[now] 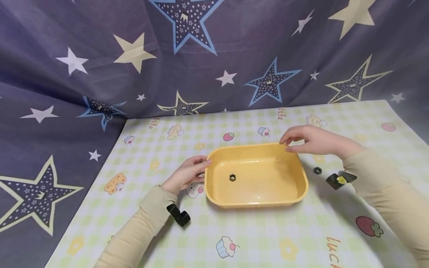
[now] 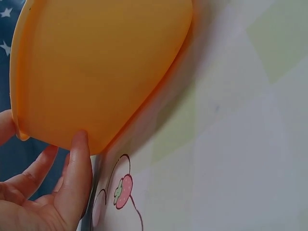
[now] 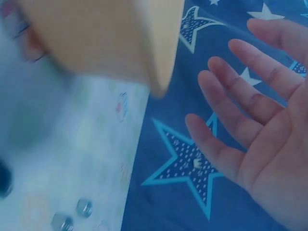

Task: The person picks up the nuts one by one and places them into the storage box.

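Observation:
A yellow plastic tray with rounded corners is at the middle of the table. A dark metal nut lies inside it, left of centre. My left hand grips the tray's left end, thumb at the rim and fingers against the outer wall, as the left wrist view also shows. My right hand is at the tray's back right corner. In the right wrist view its fingers are spread and loosely bent, apart from the tray's rim, and nothing is in the palm.
Another nut lies on the tablecloth right of the tray, below my right hand. Two nuts, one of them this nut, show in the right wrist view. A dark star-patterned curtain hangs behind the table's back edge.

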The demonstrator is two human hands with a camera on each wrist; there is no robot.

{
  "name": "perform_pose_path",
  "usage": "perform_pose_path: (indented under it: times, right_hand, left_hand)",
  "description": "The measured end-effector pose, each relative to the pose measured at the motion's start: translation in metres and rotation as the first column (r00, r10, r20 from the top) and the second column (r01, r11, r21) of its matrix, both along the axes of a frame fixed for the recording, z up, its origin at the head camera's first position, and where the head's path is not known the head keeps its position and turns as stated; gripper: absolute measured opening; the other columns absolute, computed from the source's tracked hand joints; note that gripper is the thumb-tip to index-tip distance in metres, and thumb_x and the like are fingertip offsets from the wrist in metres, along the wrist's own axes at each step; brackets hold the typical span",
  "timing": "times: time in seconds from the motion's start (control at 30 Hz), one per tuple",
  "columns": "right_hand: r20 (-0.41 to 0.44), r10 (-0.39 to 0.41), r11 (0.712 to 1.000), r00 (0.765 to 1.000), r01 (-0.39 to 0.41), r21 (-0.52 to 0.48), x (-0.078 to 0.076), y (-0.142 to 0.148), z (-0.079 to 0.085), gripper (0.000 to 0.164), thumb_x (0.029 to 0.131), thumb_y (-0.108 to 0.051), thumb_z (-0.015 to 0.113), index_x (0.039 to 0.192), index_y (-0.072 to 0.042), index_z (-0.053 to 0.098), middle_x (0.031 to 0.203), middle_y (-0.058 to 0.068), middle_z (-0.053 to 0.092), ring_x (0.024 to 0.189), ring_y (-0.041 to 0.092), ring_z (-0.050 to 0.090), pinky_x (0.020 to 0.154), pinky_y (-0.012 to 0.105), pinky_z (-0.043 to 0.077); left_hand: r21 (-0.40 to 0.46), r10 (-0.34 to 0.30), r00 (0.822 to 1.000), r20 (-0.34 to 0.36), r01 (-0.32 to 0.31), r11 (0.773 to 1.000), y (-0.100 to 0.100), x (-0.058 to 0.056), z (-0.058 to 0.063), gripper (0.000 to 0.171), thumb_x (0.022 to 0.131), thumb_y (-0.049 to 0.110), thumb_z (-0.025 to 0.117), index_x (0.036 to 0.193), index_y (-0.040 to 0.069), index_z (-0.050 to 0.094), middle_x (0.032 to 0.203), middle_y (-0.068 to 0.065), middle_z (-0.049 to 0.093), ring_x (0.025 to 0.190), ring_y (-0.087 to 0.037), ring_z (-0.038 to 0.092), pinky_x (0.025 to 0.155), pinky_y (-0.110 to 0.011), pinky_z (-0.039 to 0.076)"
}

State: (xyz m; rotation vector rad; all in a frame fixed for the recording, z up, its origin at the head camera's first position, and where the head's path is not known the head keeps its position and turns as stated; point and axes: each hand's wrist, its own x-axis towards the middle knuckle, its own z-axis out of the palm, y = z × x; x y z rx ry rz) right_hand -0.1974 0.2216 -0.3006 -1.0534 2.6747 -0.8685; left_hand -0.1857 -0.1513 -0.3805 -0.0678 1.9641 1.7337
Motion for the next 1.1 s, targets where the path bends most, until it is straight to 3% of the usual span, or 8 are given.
perform_pose_path:
  times: [0.13,0.33,0.47,0.57,0.73,0.93,1.1]
  right_hand:
    - [-0.048,-0.007,1.000,0.999,0.007,-0.002,0.004,0.012,-0.005,0.015,0.086,-0.008,0.068,0.101,-0.009,0.069,0.101,0.002,0.067,0.093,0.021,0.064,0.086,0.042,0.053]
    - [-0.048,-0.065,0.998,0.997,0.066,0.016,0.013,0.025,-0.011,0.017,0.086,-0.008,0.068,0.102,-0.013,0.068,0.101,-0.002,0.067,0.095,0.020,0.063,0.080,0.037,0.054]
    - [-0.047,-0.100,0.994,0.994,0.102,0.026,0.019,0.036,-0.018,0.018,0.087,-0.010,0.068,0.104,-0.014,0.067,0.102,-0.001,0.067,0.095,0.017,0.063,0.081,0.041,0.054]
    - [-0.038,-0.152,0.987,0.988,0.154,0.048,0.025,0.047,-0.024,0.018,0.087,-0.014,0.068,0.105,-0.014,0.067,0.103,-0.001,0.068,0.094,0.009,0.061,0.081,0.039,0.054]
    - [-0.059,-0.209,0.977,0.976,0.211,0.020,0.034,0.070,-0.038,0.020,0.085,-0.010,0.070,0.104,-0.013,0.067,0.100,-0.006,0.067,0.091,-0.005,0.058,0.078,0.026,0.054]
    - [-0.115,-0.229,0.973,0.966,0.227,-0.034,0.036,0.097,-0.050,0.022,0.082,-0.003,0.070,0.102,-0.012,0.067,0.097,-0.019,0.064,0.089,-0.010,0.056,0.077,0.009,0.047]
    - [-0.081,-0.296,0.955,0.952,0.295,-0.029,0.039,0.116,-0.055,0.020,0.084,-0.004,0.069,0.103,-0.009,0.066,0.097,-0.024,0.062,0.089,-0.014,0.054,0.073,0.006,0.045]
  left_hand:
    - [0.005,-0.008,1.000,-0.012,0.008,1.000,-0.001,0.000,0.000,0.041,0.098,0.021,0.052,0.131,-0.003,0.044,0.105,-0.005,0.059,0.084,-0.010,0.062,0.076,-0.028,0.057]
    - [0.009,-0.011,1.000,-0.016,0.011,1.000,-0.002,-0.001,0.000,0.042,0.098,0.022,0.052,0.131,-0.004,0.044,0.104,-0.005,0.059,0.084,-0.010,0.062,0.075,-0.028,0.057]
    - [0.013,-0.011,1.000,-0.012,0.011,1.000,-0.002,-0.001,0.001,0.042,0.098,0.022,0.052,0.130,-0.003,0.044,0.103,-0.004,0.060,0.084,-0.010,0.062,0.075,-0.028,0.057]
    - [0.009,-0.018,1.000,-0.006,0.018,1.000,-0.001,-0.001,-0.001,0.042,0.098,0.023,0.052,0.129,-0.003,0.044,0.102,-0.003,0.060,0.084,-0.009,0.062,0.075,-0.028,0.057]
    - [0.006,-0.031,1.000,-0.003,0.031,1.000,-0.001,-0.001,-0.004,0.043,0.098,0.024,0.052,0.130,-0.003,0.043,0.102,-0.003,0.060,0.084,-0.008,0.062,0.077,-0.029,0.057]
    - [0.010,-0.021,1.000,-0.010,0.021,1.000,-0.001,0.000,-0.004,0.041,0.098,0.023,0.052,0.129,-0.003,0.045,0.100,-0.002,0.060,0.083,-0.008,0.062,0.076,-0.028,0.057]
    - [0.017,-0.025,1.000,-0.018,0.026,1.000,-0.002,0.000,-0.001,0.043,0.098,0.023,0.052,0.130,-0.003,0.044,0.103,-0.003,0.059,0.084,-0.009,0.061,0.078,-0.029,0.057]
